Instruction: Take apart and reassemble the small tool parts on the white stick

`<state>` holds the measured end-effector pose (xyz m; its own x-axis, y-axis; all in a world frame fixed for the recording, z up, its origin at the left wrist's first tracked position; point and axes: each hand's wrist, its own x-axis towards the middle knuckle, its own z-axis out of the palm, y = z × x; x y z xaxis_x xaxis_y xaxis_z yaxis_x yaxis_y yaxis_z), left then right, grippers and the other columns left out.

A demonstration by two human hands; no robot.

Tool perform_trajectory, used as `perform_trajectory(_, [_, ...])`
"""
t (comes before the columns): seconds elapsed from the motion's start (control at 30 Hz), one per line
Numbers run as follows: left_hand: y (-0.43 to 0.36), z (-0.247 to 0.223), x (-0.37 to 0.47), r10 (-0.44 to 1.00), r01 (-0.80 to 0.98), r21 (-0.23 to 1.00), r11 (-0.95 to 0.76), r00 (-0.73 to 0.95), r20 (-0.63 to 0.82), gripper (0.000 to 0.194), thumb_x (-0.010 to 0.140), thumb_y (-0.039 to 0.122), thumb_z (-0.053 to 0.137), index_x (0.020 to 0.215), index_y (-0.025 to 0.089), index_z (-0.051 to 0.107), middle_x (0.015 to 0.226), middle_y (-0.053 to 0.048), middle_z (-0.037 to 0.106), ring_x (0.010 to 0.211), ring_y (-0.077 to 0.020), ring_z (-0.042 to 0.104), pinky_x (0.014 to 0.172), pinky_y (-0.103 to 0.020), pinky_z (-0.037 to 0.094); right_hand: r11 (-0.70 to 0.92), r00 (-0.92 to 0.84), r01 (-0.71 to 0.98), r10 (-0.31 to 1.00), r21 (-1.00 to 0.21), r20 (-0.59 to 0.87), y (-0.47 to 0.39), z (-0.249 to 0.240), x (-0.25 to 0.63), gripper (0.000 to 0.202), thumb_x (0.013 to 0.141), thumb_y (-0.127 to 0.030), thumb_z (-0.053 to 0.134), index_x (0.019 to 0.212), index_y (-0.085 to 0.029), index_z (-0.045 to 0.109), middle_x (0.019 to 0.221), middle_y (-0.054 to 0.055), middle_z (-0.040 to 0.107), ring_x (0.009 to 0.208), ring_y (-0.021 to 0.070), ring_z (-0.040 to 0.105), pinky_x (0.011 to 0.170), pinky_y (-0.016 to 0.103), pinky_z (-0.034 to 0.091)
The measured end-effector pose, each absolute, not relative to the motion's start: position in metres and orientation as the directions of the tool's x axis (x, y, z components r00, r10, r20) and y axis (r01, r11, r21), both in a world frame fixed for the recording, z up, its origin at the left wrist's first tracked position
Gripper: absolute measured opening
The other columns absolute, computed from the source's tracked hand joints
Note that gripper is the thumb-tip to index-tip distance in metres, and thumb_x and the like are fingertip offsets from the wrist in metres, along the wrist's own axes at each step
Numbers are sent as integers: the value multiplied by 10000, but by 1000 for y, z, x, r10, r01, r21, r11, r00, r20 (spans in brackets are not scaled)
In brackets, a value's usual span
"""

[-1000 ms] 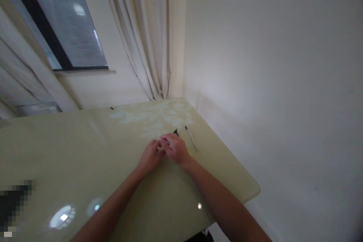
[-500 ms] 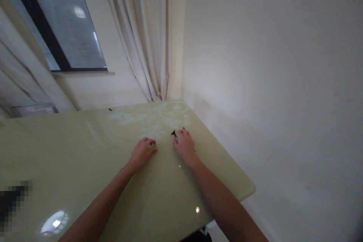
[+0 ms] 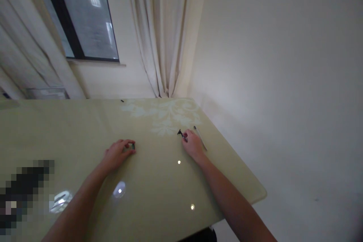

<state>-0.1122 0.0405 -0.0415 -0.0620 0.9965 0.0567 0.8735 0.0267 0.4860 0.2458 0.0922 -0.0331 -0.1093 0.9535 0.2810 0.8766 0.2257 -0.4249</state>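
My left hand [image 3: 120, 154] is over the middle of the pale green table [image 3: 153, 193], its thumb and fingers pinching a small dark green object [image 3: 133, 146]. Farther right, my right hand [image 3: 193, 144] has its fingers closed on a small black object with a wider end [image 3: 179, 132] that sticks out to the left; it looks like a razor. Just right of that hand a thin pale stick with a dark tip [image 3: 200, 138] lies on the table.
A small black piece [image 3: 122, 101] lies near the table's far edge. Behind stand curtains [image 3: 161, 34] and a window [image 3: 87, 15]; a wall [image 3: 278, 83] runs along the right. A blurred dark shape [image 3: 25, 189] is at the left.
My left hand has moved left, away from my right hand, with the small object in it. The thin stick beside my right hand now shows along its length. The view has shifted.
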Motion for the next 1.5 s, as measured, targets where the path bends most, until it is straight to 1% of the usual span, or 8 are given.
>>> perform_trajectory(0.17, [45, -49, -115, 996, 829, 559, -34, -21, 91, 432, 787, 489, 631, 1120, 235, 735, 1033, -74, 710, 862, -241, 668, 800, -339, 506, 406, -235, 730, 905, -550, 355, 84, -35, 231, 174, 891, -165, 546, 1038, -197, 634, 1040, 41, 673, 752, 128, 608, 750, 235, 459])
perform_trajectory(0.37, [47, -48, -118, 994, 801, 598, -39, -31, 106, 477, 755, 492, 623, 1107, 193, 745, 981, -86, 694, 786, -232, 651, 774, -341, 522, 482, -355, 683, 876, -548, 327, 82, -25, 175, 178, 840, -117, 609, 994, -196, 653, 933, 25, 671, 789, 142, 596, 780, 244, 445])
perform_trajectory(0.67, [45, -48, -120, 987, 760, 647, -67, -46, 156, 511, 760, 545, 618, 1105, 198, 765, 938, -80, 699, 784, -234, 646, 768, -342, 532, 321, -233, 750, 946, -578, 224, 80, -25, 84, 168, 855, -138, 615, 1011, -192, 642, 1010, 79, 662, 891, 200, 619, 783, 292, 446])
perform_trajectory(1.0, [53, -58, -124, 988, 755, 652, -64, -45, 149, 561, 765, 582, 618, 1148, 203, 774, 929, -78, 696, 763, -239, 641, 766, -361, 521, 291, -184, 774, 953, -562, 240, 71, -37, 77, 233, 874, -92, 576, 1084, -177, 634, 1072, 103, 646, 925, 206, 628, 815, 301, 461])
perform_trajectory(1.13, [51, -58, -124, 986, 763, 642, -71, -46, 163, 583, 777, 586, 598, 1178, 195, 756, 937, -74, 689, 745, -227, 627, 760, -356, 520, 325, -172, 765, 935, -556, 311, 67, -26, 80, 205, 916, -210, 627, 1118, -179, 633, 1103, 109, 651, 995, 231, 629, 858, 321, 471])
perform_trajectory(1.23, [51, -60, -124, 986, 766, 639, -64, -50, 158, 644, 781, 597, 583, 1249, 176, 717, 956, -74, 684, 728, -218, 615, 741, -351, 517, 314, -69, 774, 905, -550, 419, 72, -3, 104, 240, 962, -338, 616, 1158, -200, 624, 1107, 97, 662, 1024, 239, 621, 861, 330, 471])
perform_trajectory(1.33, [52, -62, -124, 987, 772, 632, -66, -44, 156, 680, 788, 607, 571, 1284, 158, 694, 980, -82, 682, 741, -220, 620, 752, -352, 516, 234, 6, 839, 898, -491, 439, 84, 17, 153, 215, 994, -359, 571, 1138, -209, 630, 1078, 89, 673, 988, 230, 622, 836, 328, 468])
perform_trajectory(1.5, [51, -60, -120, 985, 817, 575, -53, -52, 164, 597, 810, 567, 564, 1245, 184, 709, 1023, -88, 702, 822, -241, 652, 784, -353, 512, 14, 55, 976, 950, -219, 306, 93, 12, 253, 241, 983, -315, 582, 1176, -182, 642, 1172, 160, 642, 1102, 286, 594, 902, 367, 456])
